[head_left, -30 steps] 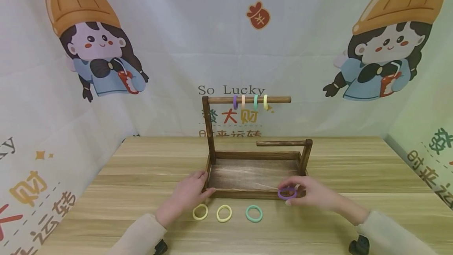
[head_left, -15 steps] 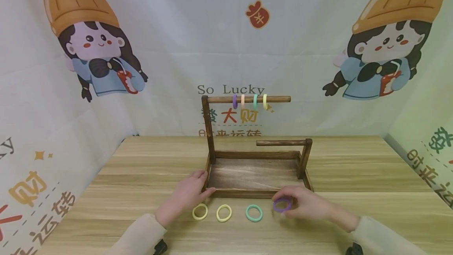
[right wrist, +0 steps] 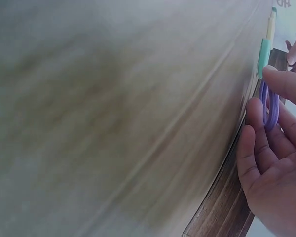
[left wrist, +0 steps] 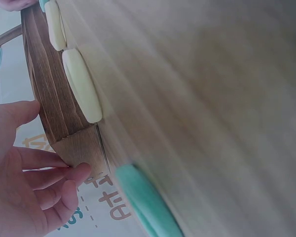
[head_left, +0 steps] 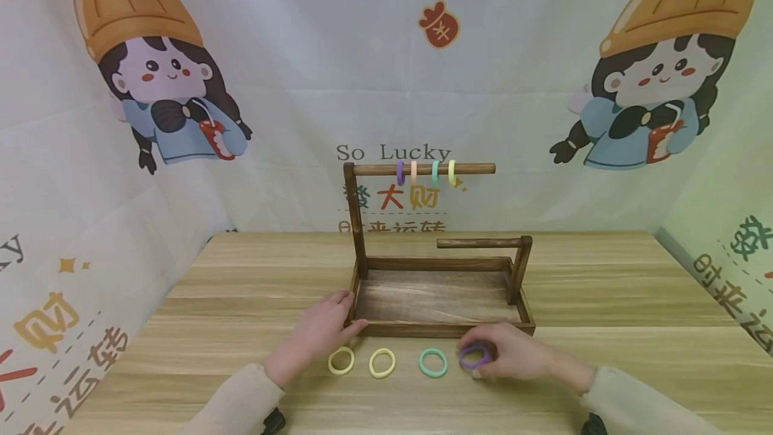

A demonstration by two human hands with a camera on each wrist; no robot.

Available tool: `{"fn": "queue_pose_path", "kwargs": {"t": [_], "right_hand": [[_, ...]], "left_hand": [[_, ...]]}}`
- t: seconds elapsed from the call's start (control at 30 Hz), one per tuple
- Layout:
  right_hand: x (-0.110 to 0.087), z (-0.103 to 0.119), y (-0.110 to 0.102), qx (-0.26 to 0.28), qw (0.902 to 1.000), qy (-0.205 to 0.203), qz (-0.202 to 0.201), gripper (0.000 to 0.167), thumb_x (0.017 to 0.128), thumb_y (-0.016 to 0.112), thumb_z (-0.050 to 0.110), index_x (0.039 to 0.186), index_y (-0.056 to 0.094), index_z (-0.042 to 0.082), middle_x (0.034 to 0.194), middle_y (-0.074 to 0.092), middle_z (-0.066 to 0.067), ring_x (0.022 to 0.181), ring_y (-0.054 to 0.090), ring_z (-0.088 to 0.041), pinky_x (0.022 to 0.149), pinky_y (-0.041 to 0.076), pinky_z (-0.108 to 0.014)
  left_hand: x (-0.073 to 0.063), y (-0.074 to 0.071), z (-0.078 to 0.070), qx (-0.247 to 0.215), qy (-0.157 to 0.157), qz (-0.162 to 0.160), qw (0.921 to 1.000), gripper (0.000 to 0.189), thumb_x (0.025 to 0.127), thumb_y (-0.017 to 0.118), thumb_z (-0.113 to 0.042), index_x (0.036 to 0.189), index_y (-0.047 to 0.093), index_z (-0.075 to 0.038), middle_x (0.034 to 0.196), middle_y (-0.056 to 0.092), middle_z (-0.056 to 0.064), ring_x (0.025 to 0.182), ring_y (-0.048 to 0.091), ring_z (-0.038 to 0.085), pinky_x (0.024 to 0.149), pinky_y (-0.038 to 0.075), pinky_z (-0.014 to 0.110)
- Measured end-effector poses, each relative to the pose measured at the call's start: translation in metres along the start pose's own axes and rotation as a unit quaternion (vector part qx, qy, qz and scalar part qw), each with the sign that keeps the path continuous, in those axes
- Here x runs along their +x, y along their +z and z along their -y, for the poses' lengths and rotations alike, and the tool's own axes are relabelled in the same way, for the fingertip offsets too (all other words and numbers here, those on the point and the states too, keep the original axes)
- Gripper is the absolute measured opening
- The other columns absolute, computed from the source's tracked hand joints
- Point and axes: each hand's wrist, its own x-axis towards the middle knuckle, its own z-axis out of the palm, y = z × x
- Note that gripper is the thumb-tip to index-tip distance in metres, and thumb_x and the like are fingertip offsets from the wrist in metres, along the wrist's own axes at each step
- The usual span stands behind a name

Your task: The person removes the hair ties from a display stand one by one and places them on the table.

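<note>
In the head view my right hand (head_left: 513,352) pinches a purple ring (right wrist: 274,118) between thumb and fingers, low over the table at the right end of a row of rings. The row holds a green ring (head_left: 433,376) and two yellow rings, the nearer-to-centre yellow ring (head_left: 382,376) and the left yellow ring (head_left: 341,373). My left hand (head_left: 317,327) holds the front left corner of a brown wooden tray rack (head_left: 417,330), thumb at its front wall and fingers along its left end. Another green ring (left wrist: 149,202) shows in the left wrist view.
From the rack's left post a tall bar (head_left: 477,169) extends right, carrying a purple ring (head_left: 400,173), a peach ring (head_left: 413,173), a green ring (head_left: 435,173) and a yellow ring (head_left: 451,173). A lower bar (head_left: 477,244) points left from the right post. A printed cloth (head_left: 290,86) hangs behind.
My right hand has brought the purple ring from in front of the tray's right end down and left, beside the green ring on the table. The left hand has stayed on the tray corner.
</note>
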Motion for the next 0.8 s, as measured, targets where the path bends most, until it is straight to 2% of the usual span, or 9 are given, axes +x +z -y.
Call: {"fn": "queue_pose_path", "kwargs": {"t": [0.13,0.4,0.67,0.8], "right_hand": [[0.001,-0.001,0.001,-0.009,1.0000,-0.002,-0.002,0.034,0.075,0.068,0.010,0.106,0.057,0.002,0.091,0.058,0.000,0.060,0.044,0.001,0.050,0.044,-0.019],[-0.001,0.000,0.001,-0.003,1.0000,0.001,-0.009,0.036,0.074,0.069,0.008,0.107,0.057,0.002,0.077,0.054,-0.002,0.052,0.043,0.003,0.043,0.043,-0.018],[-0.003,0.004,-0.011,0.005,0.9993,0.020,-0.031,0.036,0.074,0.068,0.007,0.108,0.058,0.005,0.079,0.058,-0.003,0.054,0.047,-0.001,0.045,0.043,-0.020],[0.002,0.008,-0.027,0.006,0.9985,0.011,-0.054,0.033,0.078,0.066,0.008,0.109,0.057,0.001,0.090,0.060,-0.009,0.060,0.050,-0.005,0.050,0.046,-0.023]], "left_hand": [[0.000,0.000,0.000,0.001,0.001,0.000,1.0000,0.061,0.084,0.057,-0.038,0.116,0.049,0.012,0.117,0.049,0.025,0.105,0.048,0.037,0.086,0.041,0.044],[0.000,-0.002,-0.002,-0.005,-0.004,0.005,1.0000,0.061,0.083,0.058,-0.038,0.116,0.049,0.013,0.117,0.048,0.025,0.105,0.048,0.037,0.086,0.041,0.045],[-0.001,-0.003,-0.002,-0.007,-0.009,0.011,0.9999,0.061,0.084,0.057,-0.038,0.117,0.049,0.012,0.118,0.048,0.025,0.106,0.047,0.038,0.087,0.040,0.045],[-0.001,-0.003,-0.002,-0.009,-0.010,0.012,0.9998,0.061,0.084,0.057,-0.038,0.117,0.048,0.012,0.118,0.048,0.025,0.106,0.047,0.038,0.087,0.040,0.045]]}}
